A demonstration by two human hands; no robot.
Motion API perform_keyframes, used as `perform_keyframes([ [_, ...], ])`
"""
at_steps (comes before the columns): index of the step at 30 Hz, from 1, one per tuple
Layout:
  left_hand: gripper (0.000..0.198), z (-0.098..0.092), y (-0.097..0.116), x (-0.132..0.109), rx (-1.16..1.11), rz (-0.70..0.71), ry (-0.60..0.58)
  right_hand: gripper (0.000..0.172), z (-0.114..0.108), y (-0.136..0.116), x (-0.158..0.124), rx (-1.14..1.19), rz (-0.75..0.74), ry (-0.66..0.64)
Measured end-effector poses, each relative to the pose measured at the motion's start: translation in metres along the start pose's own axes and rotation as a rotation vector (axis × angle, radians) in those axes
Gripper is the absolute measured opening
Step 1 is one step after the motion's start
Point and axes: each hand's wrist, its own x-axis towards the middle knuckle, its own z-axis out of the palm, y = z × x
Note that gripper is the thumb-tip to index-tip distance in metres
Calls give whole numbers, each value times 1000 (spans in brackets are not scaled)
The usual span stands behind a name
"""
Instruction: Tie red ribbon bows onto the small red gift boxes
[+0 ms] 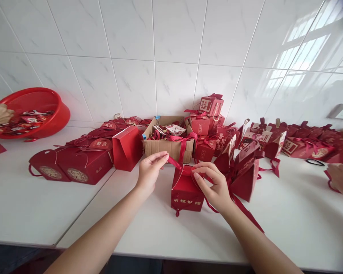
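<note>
A small red gift box with gold lettering stands on the white table in front of me. My left hand pinches a red ribbon that runs up and left from the box top. My right hand rests on the box's upper right edge, fingers curled and pressed on the ribbon at the top. More ribbon trails down past my right wrist across the table.
An open cardboard box with tags and ribbons sits behind. Flat red boxes lie left, finished boxes are stacked against the tiled wall, more at right. A red basin stands far left. Another person's hand shows at the right edge.
</note>
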Motion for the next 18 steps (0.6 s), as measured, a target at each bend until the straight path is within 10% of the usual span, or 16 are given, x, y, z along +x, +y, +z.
perform_keyframes([
  [18, 18, -9, -19, 16, 373, 96, -18, 14, 2, 12, 1, -62, 95, 53],
])
